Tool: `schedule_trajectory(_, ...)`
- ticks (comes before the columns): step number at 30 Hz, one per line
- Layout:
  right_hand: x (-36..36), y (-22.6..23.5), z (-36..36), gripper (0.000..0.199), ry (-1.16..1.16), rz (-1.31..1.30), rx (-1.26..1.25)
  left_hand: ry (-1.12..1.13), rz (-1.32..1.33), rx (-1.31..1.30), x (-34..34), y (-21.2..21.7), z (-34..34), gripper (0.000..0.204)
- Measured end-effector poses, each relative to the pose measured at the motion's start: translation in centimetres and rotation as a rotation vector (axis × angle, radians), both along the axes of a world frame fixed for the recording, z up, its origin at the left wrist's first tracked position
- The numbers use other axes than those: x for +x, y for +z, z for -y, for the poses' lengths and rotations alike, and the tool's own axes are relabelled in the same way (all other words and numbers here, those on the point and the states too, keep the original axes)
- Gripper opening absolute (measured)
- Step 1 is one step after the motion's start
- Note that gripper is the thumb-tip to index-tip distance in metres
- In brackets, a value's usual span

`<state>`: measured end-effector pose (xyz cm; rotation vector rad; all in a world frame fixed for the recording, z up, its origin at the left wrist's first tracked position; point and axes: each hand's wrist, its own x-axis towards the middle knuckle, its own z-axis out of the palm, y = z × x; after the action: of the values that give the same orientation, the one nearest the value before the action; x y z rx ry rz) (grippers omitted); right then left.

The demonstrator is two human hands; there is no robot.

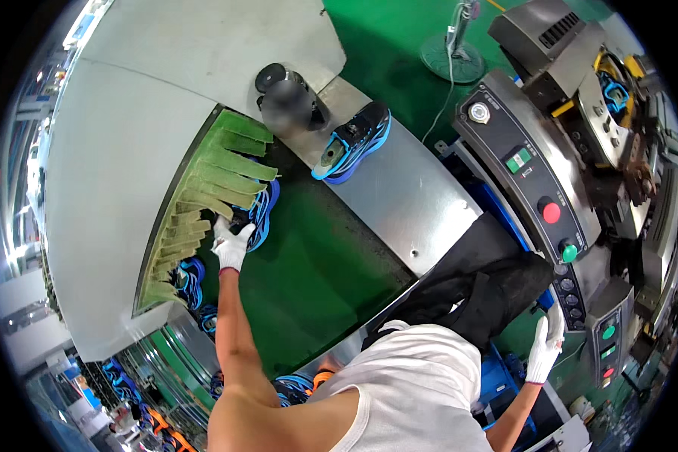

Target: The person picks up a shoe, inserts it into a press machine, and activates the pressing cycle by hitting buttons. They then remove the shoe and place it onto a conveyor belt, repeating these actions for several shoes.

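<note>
My left hand, in a white glove, reaches to a blue and black sneaker at the edge of a green strip curtain. Thumb and fingers sit on either side of the shoe's dark part, closed on it as far as I can see; the strips hide some of the shoe. Off to the right, my right hand, also gloved, is held beside my knee with its fingers stretched out and nothing visible in it. Another black and blue sneaker lies on a metal ledge ahead.
Under the curtain runs a green belt, with more sneakers at its left. A machine's control panel with buttons stands at the right. A dark cylindrical object is beside the ledge; a stand base rests on the floor.
</note>
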<state>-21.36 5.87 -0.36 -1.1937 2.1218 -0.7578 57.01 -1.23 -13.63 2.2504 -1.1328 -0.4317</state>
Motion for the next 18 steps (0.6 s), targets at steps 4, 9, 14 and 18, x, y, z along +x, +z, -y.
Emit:
schedule_trajectory(4,4.6,2.6,5.5,0.053,0.186,0.018,-0.056,0.242,0.122,0.161,0.1,-3.5,1.8,0.11)
schedule_trajectory(9,9.7,5.9,7.9,0.057,0.37,0.07,-0.112,0.041,0.046,0.254,-12.3,3.1,0.6,0.096)
schedule_trajectory(14,14.9,7.5,9.7,0.066,0.876,0.055,-0.255,-0.728,-0.078,0.265,-24.1,11.7,0.2,0.064)
schedule_trajectory(18,18.0,6.9,11.6,0.09,1.184,-0.246,-0.313,-1.295,-0.145,-0.093,-34.3,16.4,7.1,0.053)
